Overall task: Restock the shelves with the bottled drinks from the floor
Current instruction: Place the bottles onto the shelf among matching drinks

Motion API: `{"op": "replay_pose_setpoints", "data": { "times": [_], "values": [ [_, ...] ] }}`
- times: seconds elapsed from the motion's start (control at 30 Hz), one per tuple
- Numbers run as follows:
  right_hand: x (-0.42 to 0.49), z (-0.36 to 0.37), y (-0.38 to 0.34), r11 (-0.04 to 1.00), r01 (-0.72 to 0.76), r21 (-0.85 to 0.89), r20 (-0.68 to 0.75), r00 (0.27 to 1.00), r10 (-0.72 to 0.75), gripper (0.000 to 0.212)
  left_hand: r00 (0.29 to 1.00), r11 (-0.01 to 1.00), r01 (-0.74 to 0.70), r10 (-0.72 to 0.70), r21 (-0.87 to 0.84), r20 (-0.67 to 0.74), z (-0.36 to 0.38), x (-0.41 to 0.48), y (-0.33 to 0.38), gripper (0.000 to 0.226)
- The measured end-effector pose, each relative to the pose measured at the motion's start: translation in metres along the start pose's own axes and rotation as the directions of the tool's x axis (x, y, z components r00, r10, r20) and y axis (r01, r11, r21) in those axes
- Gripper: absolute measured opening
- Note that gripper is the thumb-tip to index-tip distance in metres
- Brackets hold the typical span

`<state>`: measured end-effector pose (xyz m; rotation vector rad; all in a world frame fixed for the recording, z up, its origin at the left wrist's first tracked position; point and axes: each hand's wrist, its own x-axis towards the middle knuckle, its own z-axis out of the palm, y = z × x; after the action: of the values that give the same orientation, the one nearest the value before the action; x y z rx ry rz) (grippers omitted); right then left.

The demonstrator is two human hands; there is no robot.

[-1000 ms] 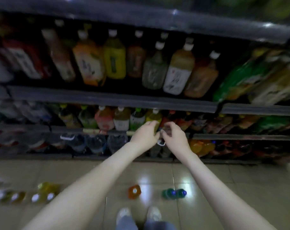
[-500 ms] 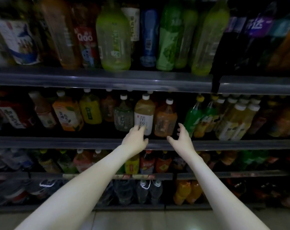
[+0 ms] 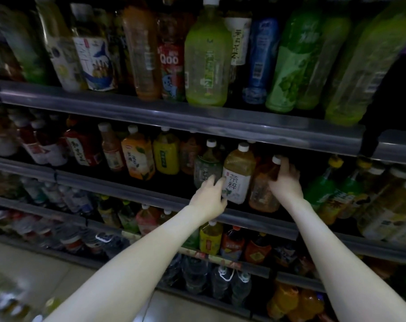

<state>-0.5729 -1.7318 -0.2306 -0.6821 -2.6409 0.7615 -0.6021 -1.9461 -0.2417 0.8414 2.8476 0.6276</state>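
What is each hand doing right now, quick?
Left hand: grips the white-labelled bottle.
Right hand: grips the amber bottle near its neck.

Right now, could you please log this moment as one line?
left hand holds white-label bottle | right hand grips amber bottle neck | both bottles on same shelf
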Motion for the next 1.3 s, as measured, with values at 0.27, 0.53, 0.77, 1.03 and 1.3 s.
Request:
{"op": "replay_pose_setpoints", "data": {
  "times": [0.27,0.53,0.77,1.03,1.3],
  "values": [
    [0.012,-0.007,-0.006,0.989,-0.053,-0.14,-0.02,0.999,0.051,0.067,0.995,0.996,-0.089,0.089,-0.006,0.033,0.015,0.023,0.001,0.064],
    [-0.022,-0.005,-0.027,0.988,-0.004,-0.154,-0.039,0.999,-0.002,0.035,0.95,0.95,-0.312,0.312,-0.03,0.003,0.008,0.027,-0.019,0.062],
    [-0.064,0.019,-0.051,0.999,0.045,0.02,-0.392,0.919,-0.033,0.019,0.904,0.895,-0.427,0.42,-0.127,-0.079,-0.017,0.028,-0.07,0.061],
    [-0.099,0.023,-0.116,0.978,0.192,-0.086,-0.556,0.805,-0.207,0.014,0.869,0.855,-0.474,0.493,-0.211,0.048,-0.035,0.011,-0.095,0.103],
    [-0.082,0.077,-0.195,0.931,0.26,0.256,-0.275,0.943,-0.187,0.015,0.939,0.925,-0.345,0.339,-0.16,-0.063,-0.063,0.021,-0.147,0.101]
  ]
}}
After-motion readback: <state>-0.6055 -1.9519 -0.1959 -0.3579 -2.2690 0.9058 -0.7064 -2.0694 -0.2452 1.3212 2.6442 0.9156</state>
